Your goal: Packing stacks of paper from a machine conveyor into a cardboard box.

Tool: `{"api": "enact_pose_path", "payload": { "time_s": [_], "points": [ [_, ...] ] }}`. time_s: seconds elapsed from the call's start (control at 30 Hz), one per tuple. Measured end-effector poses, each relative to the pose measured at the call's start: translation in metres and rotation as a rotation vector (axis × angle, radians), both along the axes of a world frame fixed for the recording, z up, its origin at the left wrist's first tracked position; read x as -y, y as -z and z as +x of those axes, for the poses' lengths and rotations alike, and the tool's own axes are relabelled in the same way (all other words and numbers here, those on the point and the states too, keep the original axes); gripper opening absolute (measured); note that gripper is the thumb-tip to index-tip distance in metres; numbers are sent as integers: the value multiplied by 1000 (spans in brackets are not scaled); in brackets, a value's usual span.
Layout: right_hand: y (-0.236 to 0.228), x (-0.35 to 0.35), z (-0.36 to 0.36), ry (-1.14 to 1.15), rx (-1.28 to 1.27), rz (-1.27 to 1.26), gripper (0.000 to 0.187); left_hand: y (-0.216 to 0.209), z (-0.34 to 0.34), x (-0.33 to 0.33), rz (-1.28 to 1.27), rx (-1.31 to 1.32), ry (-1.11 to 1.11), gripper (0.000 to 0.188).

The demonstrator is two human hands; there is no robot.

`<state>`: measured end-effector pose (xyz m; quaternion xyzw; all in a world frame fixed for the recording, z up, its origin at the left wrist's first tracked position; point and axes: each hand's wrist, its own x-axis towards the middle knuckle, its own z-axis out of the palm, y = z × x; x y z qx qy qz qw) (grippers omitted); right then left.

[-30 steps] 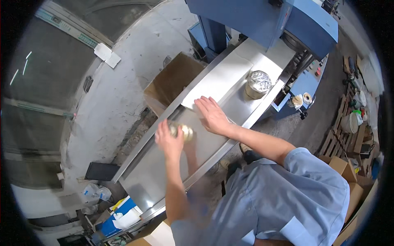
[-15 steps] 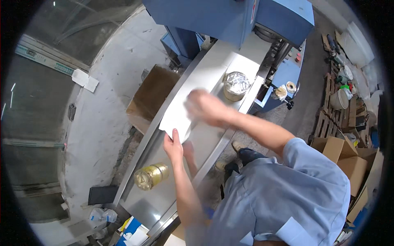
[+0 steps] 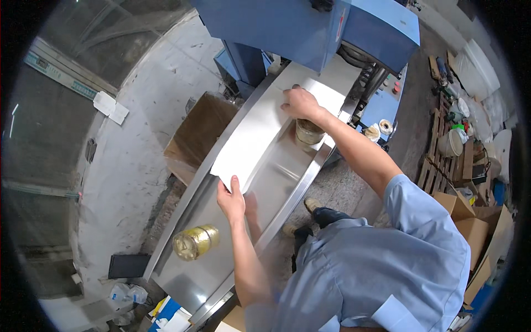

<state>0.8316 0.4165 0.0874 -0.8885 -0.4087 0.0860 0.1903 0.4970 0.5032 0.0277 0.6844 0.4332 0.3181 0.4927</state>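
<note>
A long white sheet (image 3: 249, 138) lies along the steel table, its far part reaching toward the blue machine. My left hand (image 3: 232, 199) pinches the sheet's near end, thumb on top and fingers underneath. Farther up, my right hand (image 3: 303, 103) is over the sheet, fingers bent and a little apart, seemingly touching it. Just below that wrist stands a squat, jar-like cylinder (image 3: 308, 133), its top mostly covered by my hand and forearm. A yellowish, glossy cylinder (image 3: 194, 242) lies on its side left of my left forearm.
The blue machine (image 3: 276, 30) rises over the table's far end. An open cardboard box (image 3: 202, 133) stands beyond the table's left edge. The steel table (image 3: 199, 282) has raised rims. Pallets (image 3: 437, 133) and cardboard boxes (image 3: 470, 232) line the right side.
My right hand has moved up and right along the sheet, from its middle to near the standing cylinder, whose shiny top it now covers. My left hand still holds the near end.
</note>
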Motion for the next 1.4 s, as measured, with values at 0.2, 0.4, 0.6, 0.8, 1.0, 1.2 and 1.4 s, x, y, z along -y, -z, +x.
{"api": "enact_pose_path", "payload": {
  "time_s": [0.2,0.4,0.6,0.8,1.0,1.2,1.4],
  "points": [
    [14,-9,16,-18,-15,41,46,-7,4,3,8,-39,-27,35],
    [26,-31,42,-28,-182,42,32,-6,4,3,-5,-67,-62,34],
    [35,-36,33,-80,-244,77,31,-8,-8,6,-27,-43,-98,35],
    [22,-49,-25,-219,-290,10,31,-6,-62,12,-19,-44,-203,38],
    [25,-62,-89,-411,-439,58,28,-8,-140,17,-16,-158,-278,49],
    [23,-74,-72,-210,-271,34,89,-15,-148,12,127,-324,-325,46],
    [38,-62,-72,-201,-556,215,97,-23,-144,6,68,-426,-267,58]
  ]
}}
